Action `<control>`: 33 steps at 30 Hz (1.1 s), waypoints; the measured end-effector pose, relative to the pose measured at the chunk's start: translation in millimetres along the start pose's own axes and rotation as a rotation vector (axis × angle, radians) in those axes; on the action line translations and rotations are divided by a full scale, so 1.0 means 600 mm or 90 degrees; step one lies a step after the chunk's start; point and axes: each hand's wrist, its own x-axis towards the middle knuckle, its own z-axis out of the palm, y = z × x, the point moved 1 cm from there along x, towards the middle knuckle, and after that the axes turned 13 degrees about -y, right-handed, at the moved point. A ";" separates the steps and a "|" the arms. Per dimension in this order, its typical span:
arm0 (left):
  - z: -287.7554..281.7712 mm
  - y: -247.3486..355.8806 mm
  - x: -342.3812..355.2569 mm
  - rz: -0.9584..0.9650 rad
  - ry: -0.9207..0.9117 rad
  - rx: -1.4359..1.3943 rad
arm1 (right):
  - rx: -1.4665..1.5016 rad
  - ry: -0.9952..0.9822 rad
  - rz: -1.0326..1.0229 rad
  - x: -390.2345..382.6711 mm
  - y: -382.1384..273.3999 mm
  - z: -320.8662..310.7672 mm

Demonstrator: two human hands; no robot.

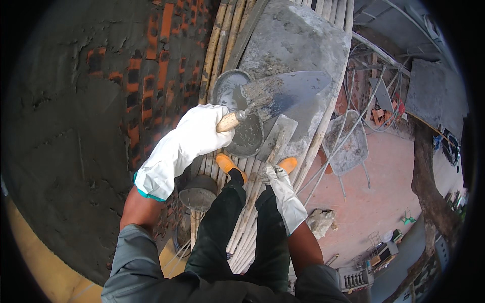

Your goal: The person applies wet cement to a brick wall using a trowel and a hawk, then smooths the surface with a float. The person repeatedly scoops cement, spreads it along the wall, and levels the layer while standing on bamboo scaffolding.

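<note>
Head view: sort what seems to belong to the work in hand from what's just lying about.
Likely in use:
- trowel carrying grey mix, in the left hand
- flat tool at the right hand, grip unclear
- round tub
- partly coated brick wall

Probably just lying about below:
- grey tray on legs
- crumpled bag
- small green item

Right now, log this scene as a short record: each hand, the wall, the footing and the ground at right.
Left hand: white-gloved, gripping the wooden handle of a trowel
Trowel load: wet grey mortar on the blade's handle end
Right hand: white-gloved, holding the end of a long flat tool
Wall: brick, partly covered in grey plaster
Footing: bamboo poles under orange boots
Ground at right: grey wheelbarrow
</note>
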 end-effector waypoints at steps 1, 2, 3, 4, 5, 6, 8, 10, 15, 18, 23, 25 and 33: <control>-0.018 -0.004 0.004 -0.018 -0.001 0.013 | 0.050 0.024 0.028 -0.001 0.014 -0.015; -0.036 -0.009 0.007 -0.028 0.012 0.019 | 0.049 0.023 0.010 -0.007 0.027 -0.032; -0.055 -0.016 0.014 -0.053 0.009 0.044 | 0.052 0.039 0.022 -0.015 0.039 -0.050; -0.074 -0.023 0.022 -0.077 0.006 0.070 | 0.073 0.056 0.045 -0.023 0.051 -0.066; -0.093 -0.031 0.029 -0.078 0.021 0.069 | 0.054 0.073 0.037 -0.035 0.061 -0.082; -0.112 -0.041 0.038 -0.083 0.033 0.065 | 0.052 0.089 0.041 -0.047 0.070 -0.096; -0.149 -0.063 0.065 -0.092 0.025 0.111 | 0.039 0.147 0.082 -0.062 0.086 -0.113; -0.178 -0.086 0.091 -0.083 0.050 0.148 | 0.046 0.143 0.040 -0.081 0.098 -0.130; -0.234 -0.148 0.166 -0.087 0.077 0.260 | 0.050 0.162 0.076 -0.096 0.117 -0.169; -0.250 -0.185 0.213 -0.147 0.089 0.300 | 0.036 0.177 0.088 -0.090 0.125 -0.175; -0.253 -0.234 0.283 -0.198 0.085 0.350 | 0.039 0.220 0.041 -0.056 0.135 -0.166; -0.251 -0.249 0.305 -0.210 0.068 0.336 | 0.052 0.222 0.048 -0.027 0.141 -0.164; -0.257 -0.275 0.319 -0.131 0.135 0.290 | -0.175 0.233 0.069 0.156 0.127 -0.123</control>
